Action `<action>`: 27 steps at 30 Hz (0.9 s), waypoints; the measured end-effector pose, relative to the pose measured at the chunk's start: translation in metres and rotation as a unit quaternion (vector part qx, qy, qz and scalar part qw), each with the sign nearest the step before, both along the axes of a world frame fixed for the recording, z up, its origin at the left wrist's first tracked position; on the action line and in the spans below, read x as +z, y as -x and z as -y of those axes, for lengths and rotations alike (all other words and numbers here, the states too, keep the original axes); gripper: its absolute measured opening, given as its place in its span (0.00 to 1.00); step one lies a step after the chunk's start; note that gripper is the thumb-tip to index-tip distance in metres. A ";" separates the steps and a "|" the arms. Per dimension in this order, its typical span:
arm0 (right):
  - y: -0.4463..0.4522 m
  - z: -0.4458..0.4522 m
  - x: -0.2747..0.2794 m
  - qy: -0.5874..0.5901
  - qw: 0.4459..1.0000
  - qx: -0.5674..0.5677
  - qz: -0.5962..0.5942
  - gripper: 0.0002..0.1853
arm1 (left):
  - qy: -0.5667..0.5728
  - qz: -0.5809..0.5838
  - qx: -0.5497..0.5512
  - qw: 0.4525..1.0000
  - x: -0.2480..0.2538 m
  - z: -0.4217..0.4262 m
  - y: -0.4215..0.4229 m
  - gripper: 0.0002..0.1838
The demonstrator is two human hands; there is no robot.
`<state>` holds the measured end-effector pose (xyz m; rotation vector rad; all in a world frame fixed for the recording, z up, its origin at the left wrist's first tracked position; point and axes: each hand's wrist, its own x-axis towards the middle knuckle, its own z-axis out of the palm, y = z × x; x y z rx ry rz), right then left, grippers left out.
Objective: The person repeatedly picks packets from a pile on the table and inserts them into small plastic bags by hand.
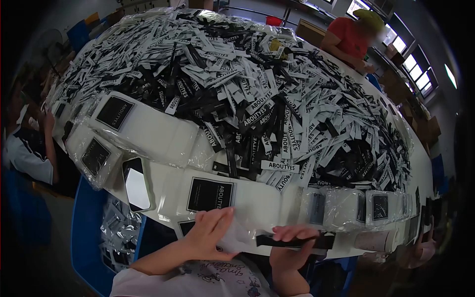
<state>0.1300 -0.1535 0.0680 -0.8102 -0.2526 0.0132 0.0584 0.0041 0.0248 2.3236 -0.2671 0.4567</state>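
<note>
Near the table's front edge, my left hand has its fingers closed on a translucent plastic bag. To its right, my right hand is wrapped round a long black packet, whose left end reaches the bag's opening. Just beyond my left hand lies a stack of white bags with a black label reading ABOUTYES. A large heap of black and white ABOUTYES packets covers the middle of the table.
A phone lies left of the stack. Wrapped bag bundles sit at the left, more at the right. A blue bin with filled bags stands below. One person is at the far right, another at the left.
</note>
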 end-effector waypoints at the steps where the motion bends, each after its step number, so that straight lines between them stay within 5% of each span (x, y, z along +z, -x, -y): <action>1: 0.003 0.003 -0.010 0.133 0.981 0.104 0.097 0.07 | 0.042 0.029 0.003 0.999 0.000 0.007 -0.002 0.50; 3: 0.007 -0.002 -0.010 0.358 0.891 0.177 0.216 0.10 | 0.018 0.055 0.016 0.998 -0.001 0.006 -0.006 0.52; 5: -0.002 0.010 -0.001 0.372 0.875 0.269 0.154 0.14 | -0.034 0.029 0.013 0.999 -0.004 -0.005 -0.009 0.53; 7: -0.008 0.016 -0.004 0.248 0.904 0.348 0.008 0.16 | -0.018 0.031 0.000 0.999 -0.003 -0.005 -0.006 0.53; 9: 0.001 0.005 -0.005 0.293 0.898 0.329 0.010 0.20 | 0.072 0.045 -0.021 0.996 -0.001 0.004 -0.007 0.51; 12: 0.009 -0.013 -0.004 0.394 0.911 -0.004 0.125 0.22 | 0.055 0.053 -0.038 0.996 0.001 0.003 -0.010 0.51; 13: 0.006 -0.005 -0.005 0.389 0.912 -0.004 0.127 0.22 | 0.039 0.042 -0.032 0.998 0.002 0.000 -0.009 0.51; 15: 0.000 0.019 -0.007 0.519 0.775 0.034 0.359 0.18 | 0.051 0.029 -0.022 0.998 0.004 -0.006 -0.008 0.50; 17: 0.000 0.013 -0.016 0.530 0.761 0.053 0.370 0.14 | 0.015 0.004 -0.065 0.998 0.006 -0.006 -0.008 0.51; 19: -0.003 0.018 -0.026 0.588 0.658 0.216 0.418 0.13 | 0.007 -0.008 -0.082 0.997 0.014 -0.006 -0.006 0.51; 27: -0.005 0.012 -0.018 0.525 0.778 0.156 0.309 0.11 | 0.188 -0.287 -0.015 0.939 0.027 -0.025 0.001 0.44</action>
